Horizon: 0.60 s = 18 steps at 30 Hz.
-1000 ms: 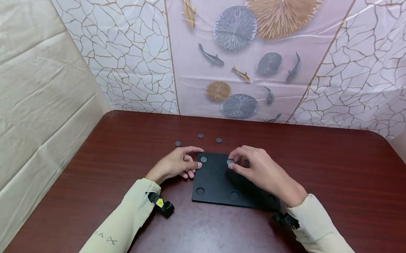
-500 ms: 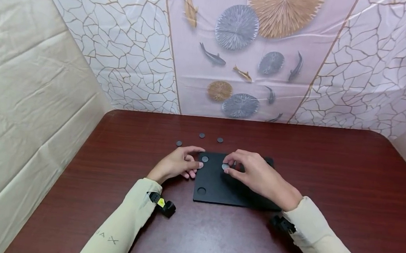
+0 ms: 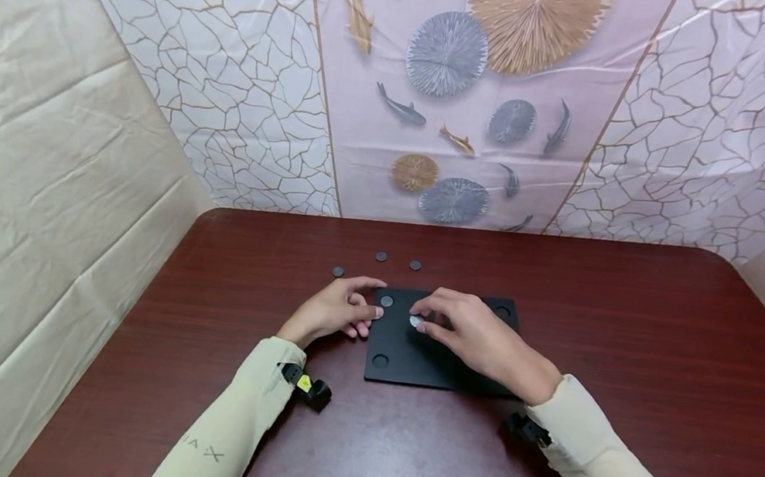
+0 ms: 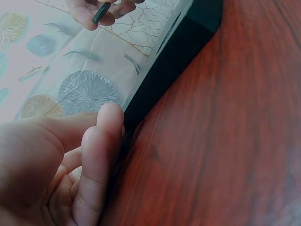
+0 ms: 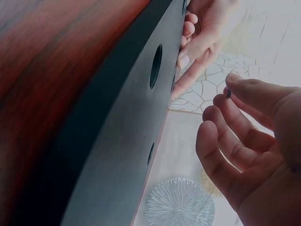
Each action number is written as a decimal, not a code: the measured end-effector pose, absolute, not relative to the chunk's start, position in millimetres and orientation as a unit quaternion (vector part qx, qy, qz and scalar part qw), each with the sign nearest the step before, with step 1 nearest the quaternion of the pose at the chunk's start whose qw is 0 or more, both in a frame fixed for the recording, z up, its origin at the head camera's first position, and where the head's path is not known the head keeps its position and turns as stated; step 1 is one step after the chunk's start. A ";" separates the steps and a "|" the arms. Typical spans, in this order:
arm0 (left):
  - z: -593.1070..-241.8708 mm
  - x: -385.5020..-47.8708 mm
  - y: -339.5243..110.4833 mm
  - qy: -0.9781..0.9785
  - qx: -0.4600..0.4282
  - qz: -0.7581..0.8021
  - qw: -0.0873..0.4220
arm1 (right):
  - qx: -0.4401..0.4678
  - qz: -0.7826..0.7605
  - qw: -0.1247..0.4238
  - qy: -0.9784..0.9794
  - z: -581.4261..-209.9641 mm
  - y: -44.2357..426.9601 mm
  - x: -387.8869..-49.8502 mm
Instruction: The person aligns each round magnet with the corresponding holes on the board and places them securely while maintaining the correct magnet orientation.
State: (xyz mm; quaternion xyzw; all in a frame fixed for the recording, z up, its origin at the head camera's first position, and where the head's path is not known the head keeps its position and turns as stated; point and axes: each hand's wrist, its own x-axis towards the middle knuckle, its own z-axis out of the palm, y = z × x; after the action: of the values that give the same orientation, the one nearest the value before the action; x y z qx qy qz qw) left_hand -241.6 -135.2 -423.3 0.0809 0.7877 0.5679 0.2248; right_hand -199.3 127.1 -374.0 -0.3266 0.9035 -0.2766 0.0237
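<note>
A flat black board (image 3: 398, 353) with round recesses lies on the table. My left hand (image 3: 333, 311) rests at its left edge, the thumb touching the side and the index finger reaching the far left corner. Over the board, my right hand (image 3: 477, 338) pinches a small grey disc (image 3: 416, 321) between thumb and fingertip. In the right wrist view that disc (image 5: 228, 93) is seen edge-on, apart from the board. One grey disc (image 3: 386, 301) sits in the far left recess. The near left recess (image 3: 380, 361) holds nothing. My right hand hides part of the board.
Three loose dark discs lie beyond the board: a left one (image 3: 338, 272), a middle one (image 3: 381, 256) and a right one (image 3: 415, 265). The dark red wooden table (image 3: 268, 258) ends at a patterned cloth backdrop (image 3: 374, 183). A beige cloth (image 3: 79, 199) hangs at the left.
My right hand has moved left and toward me with the disc, away from the far middle part of the board. The far right recess has come into view. My left hand stays put.
</note>
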 end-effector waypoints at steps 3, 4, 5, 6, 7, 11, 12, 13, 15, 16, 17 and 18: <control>-423.6 -241.5 -134.6 0.789 0.081 0.566 0.226 | -0.330 -0.274 0.025 0.903 -373.8 126.9 -198.0; -423.9 -241.6 -134.6 0.789 0.082 0.565 0.225 | -0.332 -0.273 0.026 0.903 -373.6 126.8 -197.5; -424.1 -241.7 -134.6 0.790 0.081 0.565 0.225 | -0.334 -0.272 0.026 0.902 -373.4 126.5 -197.3; -424.1 -241.8 -134.8 0.790 0.081 0.565 0.225 | -0.335 -0.272 0.026 0.902 -373.2 126.3 -197.0; -424.4 -241.9 -135.1 0.790 0.082 0.564 0.225 | -0.336 -0.273 0.026 0.901 -373.0 126.0 -196.8; -425.2 -242.6 -135.8 0.790 0.081 0.566 0.223 | -0.339 -0.276 0.026 0.899 -373.3 124.5 -196.0; -425.3 -242.5 -135.9 0.790 0.081 0.566 0.223 | -0.339 -0.277 0.025 0.899 -373.4 124.1 -195.6; -425.4 -242.4 -135.8 0.790 0.081 0.566 0.223 | -0.339 -0.278 0.025 0.899 -373.7 123.7 -195.1; -424.7 -242.4 -135.3 0.788 0.078 0.568 0.224 | -0.337 -0.279 0.024 0.899 -374.1 122.9 -194.0; -424.4 -242.3 -135.0 0.789 0.077 0.567 0.224 | -0.336 -0.279 0.023 0.899 -374.3 122.4 -193.4; -424.2 -242.2 -134.7 0.788 0.076 0.568 0.224 | -0.335 -0.279 0.021 0.900 -374.3 121.9 -192.8; -424.1 -242.2 -134.5 0.788 0.076 0.569 0.225 | -0.334 -0.280 0.019 0.900 -374.3 121.5 -192.0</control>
State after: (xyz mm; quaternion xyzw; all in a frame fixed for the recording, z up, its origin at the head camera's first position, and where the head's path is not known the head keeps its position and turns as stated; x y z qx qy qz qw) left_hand -242.2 -134.5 -424.1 0.0755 0.7877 0.5686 0.2246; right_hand -192.0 121.5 -374.3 -0.3339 0.9000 -0.2796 0.0195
